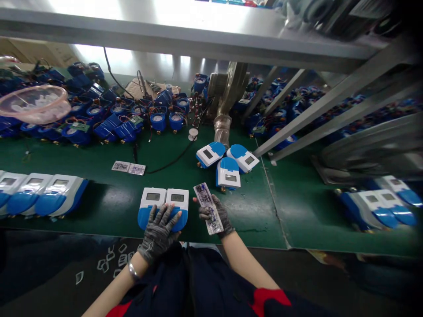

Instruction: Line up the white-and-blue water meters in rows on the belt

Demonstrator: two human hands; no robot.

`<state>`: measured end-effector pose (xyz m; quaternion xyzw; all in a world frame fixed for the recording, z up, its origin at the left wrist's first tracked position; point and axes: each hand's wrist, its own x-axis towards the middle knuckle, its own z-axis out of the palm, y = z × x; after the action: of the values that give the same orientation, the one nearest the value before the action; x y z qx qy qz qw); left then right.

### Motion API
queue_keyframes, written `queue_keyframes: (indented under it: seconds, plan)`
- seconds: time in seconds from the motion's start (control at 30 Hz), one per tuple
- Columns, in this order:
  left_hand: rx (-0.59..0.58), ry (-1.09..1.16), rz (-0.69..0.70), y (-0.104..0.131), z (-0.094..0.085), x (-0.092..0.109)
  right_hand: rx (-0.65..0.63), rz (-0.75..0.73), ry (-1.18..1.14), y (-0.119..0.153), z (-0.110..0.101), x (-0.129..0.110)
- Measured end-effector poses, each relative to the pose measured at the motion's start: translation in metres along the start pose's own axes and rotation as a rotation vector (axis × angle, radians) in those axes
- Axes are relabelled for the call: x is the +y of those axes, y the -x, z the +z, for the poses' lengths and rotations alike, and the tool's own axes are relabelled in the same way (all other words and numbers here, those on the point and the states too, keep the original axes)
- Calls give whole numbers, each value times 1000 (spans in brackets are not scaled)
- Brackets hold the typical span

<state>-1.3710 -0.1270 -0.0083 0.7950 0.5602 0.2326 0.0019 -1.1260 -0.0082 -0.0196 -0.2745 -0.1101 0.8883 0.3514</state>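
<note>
- Gloved left hand [159,229]: lies flat, fingers spread, on the blue lower ends of two meters [163,207] set side by side at the near edge of the green bench [109,207]; it presses on them and grasps nothing.
- Gloved right hand [216,215]: closed around a strip of labels [209,208], held upright just right of the two meters, above the bench's near edge.
- Handling, as a judgement: steady both meters with the flat palm so they stay aligned, and keep the strip taut and clear of their display windows.
- Three finished meters [228,162]: loosely grouped near the bench's middle, beside a metal pipe [223,127].
- Row of meters [39,193]: at the left near edge; more meters [380,204] at the right.
- Clear bowl [35,103]: far left corner, holding small pale parts too blurred to identify.
- Open blue meter bodies [125,116]: crowded along the far edge, wires showing.
- Loose labels [128,167]: flat on the bench, left of centre.
</note>
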Motion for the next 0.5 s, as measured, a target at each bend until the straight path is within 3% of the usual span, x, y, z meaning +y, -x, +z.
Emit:
queue_keyframes:
  seconds: [0.17,0.3,0.4,0.5]
  plan:
    - [-17,-36,-52,4,-5,3,64,32,-36,-5,17,-12]
    - [-29,-71,-31,8,-8,2,121,-21,85,-7,33,-22]
    - [-21,-92,-23,9,-6,0,144,-60,297,-13,52,-32]
    - [-3,-98,-21,10,-3,-1,188,-111,765,-30,79,-42]
